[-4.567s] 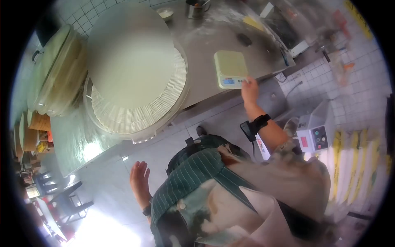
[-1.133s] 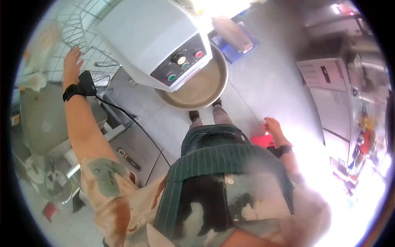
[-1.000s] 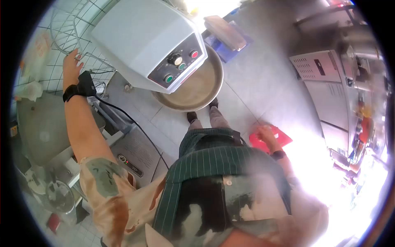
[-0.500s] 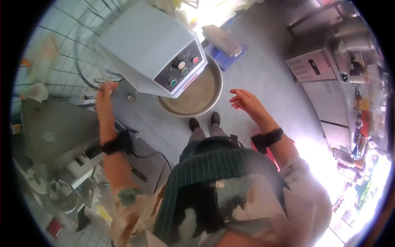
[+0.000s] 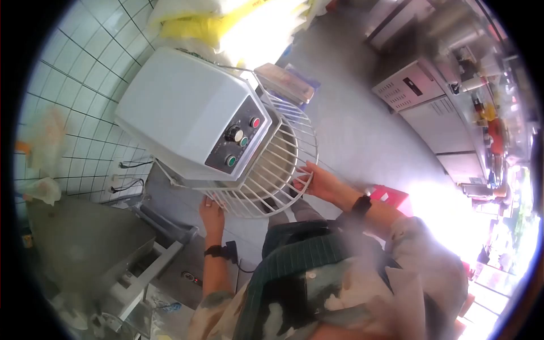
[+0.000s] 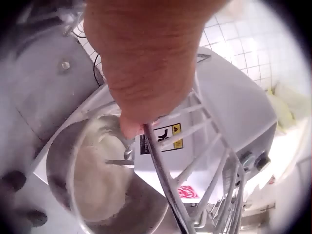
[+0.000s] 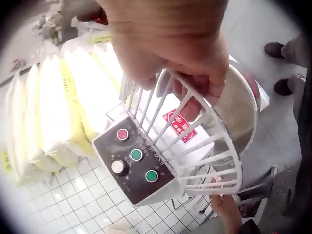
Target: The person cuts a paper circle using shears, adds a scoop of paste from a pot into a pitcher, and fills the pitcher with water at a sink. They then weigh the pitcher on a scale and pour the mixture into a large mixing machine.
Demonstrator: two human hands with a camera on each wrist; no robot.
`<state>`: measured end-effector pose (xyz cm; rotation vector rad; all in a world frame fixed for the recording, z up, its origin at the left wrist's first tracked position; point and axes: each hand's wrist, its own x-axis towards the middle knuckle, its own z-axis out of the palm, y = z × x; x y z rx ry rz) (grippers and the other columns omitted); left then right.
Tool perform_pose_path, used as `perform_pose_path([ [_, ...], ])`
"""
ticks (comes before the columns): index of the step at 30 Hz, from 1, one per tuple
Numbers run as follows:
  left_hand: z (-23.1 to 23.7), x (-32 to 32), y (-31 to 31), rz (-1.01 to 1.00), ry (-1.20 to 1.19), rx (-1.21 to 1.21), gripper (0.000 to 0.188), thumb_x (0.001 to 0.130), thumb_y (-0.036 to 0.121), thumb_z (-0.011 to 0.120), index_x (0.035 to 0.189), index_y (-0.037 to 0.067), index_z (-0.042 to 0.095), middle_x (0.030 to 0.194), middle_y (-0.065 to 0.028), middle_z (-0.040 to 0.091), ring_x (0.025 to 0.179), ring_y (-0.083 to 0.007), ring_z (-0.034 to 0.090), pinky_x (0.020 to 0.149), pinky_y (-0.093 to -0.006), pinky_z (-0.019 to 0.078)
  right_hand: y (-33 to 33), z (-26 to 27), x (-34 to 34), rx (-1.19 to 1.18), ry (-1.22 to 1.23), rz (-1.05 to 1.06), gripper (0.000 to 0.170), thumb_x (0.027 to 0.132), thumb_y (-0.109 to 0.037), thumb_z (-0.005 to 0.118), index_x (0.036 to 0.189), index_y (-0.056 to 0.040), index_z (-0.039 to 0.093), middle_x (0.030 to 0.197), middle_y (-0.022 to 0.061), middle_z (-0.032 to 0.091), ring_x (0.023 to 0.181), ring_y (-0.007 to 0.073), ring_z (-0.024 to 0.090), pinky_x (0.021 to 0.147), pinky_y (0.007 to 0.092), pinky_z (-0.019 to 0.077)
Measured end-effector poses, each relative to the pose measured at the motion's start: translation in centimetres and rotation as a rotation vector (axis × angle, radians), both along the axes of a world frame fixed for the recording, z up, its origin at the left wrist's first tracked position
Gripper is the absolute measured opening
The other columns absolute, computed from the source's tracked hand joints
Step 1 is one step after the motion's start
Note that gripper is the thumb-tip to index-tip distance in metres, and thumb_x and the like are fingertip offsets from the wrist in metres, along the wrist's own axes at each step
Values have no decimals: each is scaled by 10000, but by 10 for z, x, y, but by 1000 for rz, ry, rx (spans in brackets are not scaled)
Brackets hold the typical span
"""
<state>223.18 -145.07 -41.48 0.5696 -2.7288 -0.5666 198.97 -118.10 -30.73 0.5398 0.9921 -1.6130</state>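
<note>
Wire-bar guard (image 6: 196, 162) at the near right side of a white dough mixer (image 5: 175, 107), jutting over its metal bowl (image 6: 61, 161). Held from two places at once: by the left grip (image 5: 212, 215) at the near left of the rim, with fingers curled round it and forearm reaching in from the near side; by the right grip (image 5: 320, 182) at the right of the rim, with fingers hooked between the bars, wrist bent, forearm slanting in from the near right.

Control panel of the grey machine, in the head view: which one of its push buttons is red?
The red button is the one at the upper right of the control panel; the two green buttons sit lower.
</note>
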Motion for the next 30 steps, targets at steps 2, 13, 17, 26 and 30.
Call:
perform_pose_path([
  [2, -1, 5, -3, -22, -94, 3, 291, 684, 26, 602, 975, 12, 611, 1043, -151, 569, 1069, -392, 483, 870, -498, 386, 0, -13, 1, 63, 29, 57, 458, 907, -389, 468, 1177, -24, 416, 1003, 163, 537, 960, 278, 564, 858, 397, 463],
  [13, 164, -5, -30, 529, -27, 245, 226, 818, 148, 552, 973, -7, 607, 974, -166, 605, 927, -332, 566, 842, -397, 436, -61, 178, -35, -463, 951, 345, 449, 953, -313, 387, 1298, -26, 365, 1082, 120, 556, 955, 210, 564, 855, 326, 435],
  [17, 200, -31, -92, 628, 408, 151, 331, 892, 293, 500, 984, -10, 599, 854, -136, 621, 798, -252, 594, 747, -330, 460, -61, 145, -39, -207, 869, 470, 425, 941, -310, 442, 1262, -32, 427, 974, 60, 601, 902, 123, 563, 814, 266, 441],
  [26, 166, -46, -310, 621, 508, 473, 409, 945, 276, 372, 1212, -14, 483, 1056, -147, 578, 966, -228, 566, 841, -350, 450, 88, 44, -36, 569, 792, 572, 395, 841, -339, 491, 1055, -24, 598, 798, 86, 632, 661, 148, 618, 563, 267, 495],
  [30, 125, -29, -419, 521, 396, 344, 405, 821, 331, 584, 1143, 88, 544, 1075, -135, 598, 990, -231, 574, 846, -342, 465, 168, -10, -46, 680, 676, 351, 366, 835, -338, 498, 962, -14, 610, 772, 88, 638, 624, 151, 620, 533, 274, 495],
])
